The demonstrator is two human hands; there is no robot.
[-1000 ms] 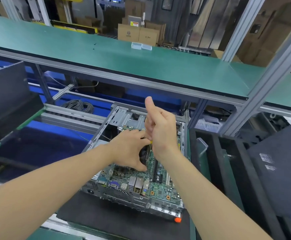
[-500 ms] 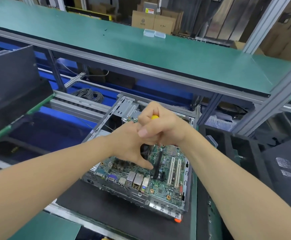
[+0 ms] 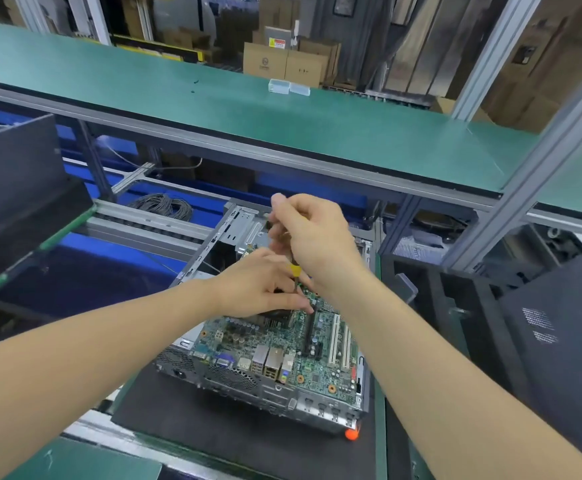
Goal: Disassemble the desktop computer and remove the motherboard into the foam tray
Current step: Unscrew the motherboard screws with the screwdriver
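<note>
- The right hand [image 3: 313,237] is now sitting higher over the board than half a second ago. Its fingers are wrapping tightly around the handle of the screwdriver [image 3: 295,270], whose yellow collar is now showing below the fist instead of at its top.
- The left hand [image 3: 260,287] is staying low beside the shaft, thumb lying along the board. Whether it is actually pinching the shaft or only steadying it, I cannot tell.
- The motherboard [image 3: 282,344] is still lying flat inside the open computer case [image 3: 242,230], which is resting on the black mat [image 3: 213,431].
- The foam tray [image 3: 455,299] is waiting just to the right of the case (with no board going into it yet).
- Judging by this, a mounting screw is probably being worked loose, so the task is still sitting in its unfastening stage, and lifting the board out is coming later.
</note>
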